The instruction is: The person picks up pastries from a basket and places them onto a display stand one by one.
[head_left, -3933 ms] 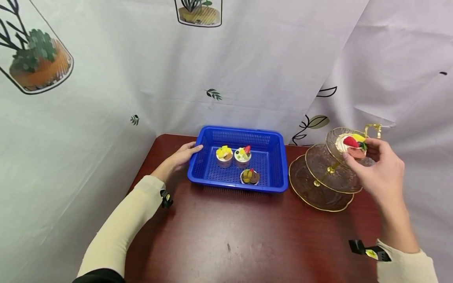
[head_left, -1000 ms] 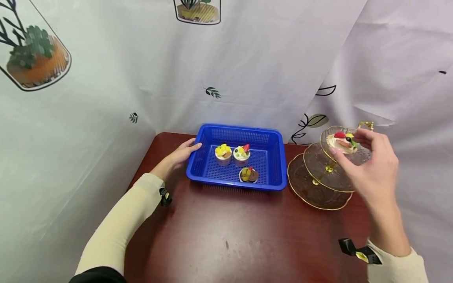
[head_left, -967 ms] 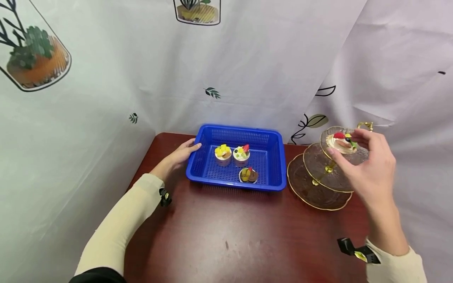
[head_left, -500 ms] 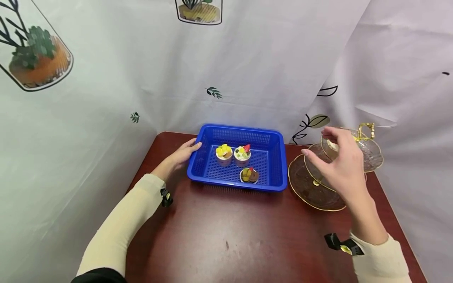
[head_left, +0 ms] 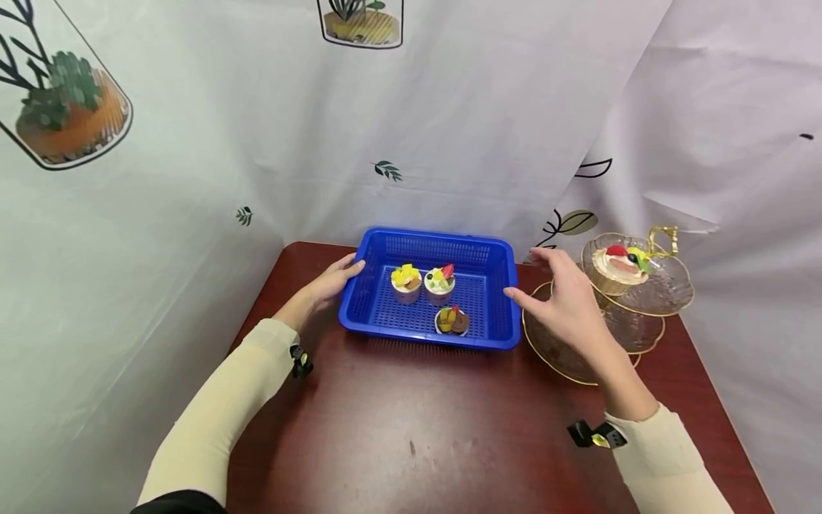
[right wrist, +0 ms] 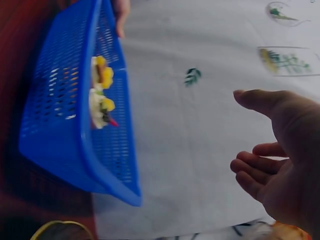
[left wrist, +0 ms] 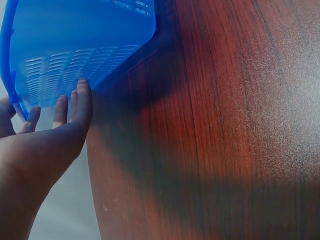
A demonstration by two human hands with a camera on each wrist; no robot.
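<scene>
My left hand [head_left: 326, 283] holds the left end of a blue plastic basket [head_left: 411, 335], thumb over the rim. In the left wrist view its fingers [left wrist: 84, 102] lie along the basket's outer wall. My right hand [head_left: 570, 308] hovers between the basket and a three-tier glass stand [head_left: 671, 285], fingers apart and holding nothing. On the stand's top tier sits a cupcake [head_left: 618, 271] with cream, strawberry and green topping. Inside the basket are a yellow-fruit cupcake [head_left: 407, 284], a strawberry-topped cupcake [head_left: 439, 285] and a cupcake with chocolate [head_left: 452, 321]. My right hand partly hides the lower tiers.
Everything stands on a dark red wooden table [head_left: 411, 428]. A pale printed cloth [head_left: 449, 143] hangs close behind the basket and stand. The stand's gold handle [head_left: 664, 239] rises at its top, near the table's right edge.
My right hand has let go of the cupcake, leaving it on the stand's top tier, and has moved left towards the basket. The left hand has stayed on the basket.
</scene>
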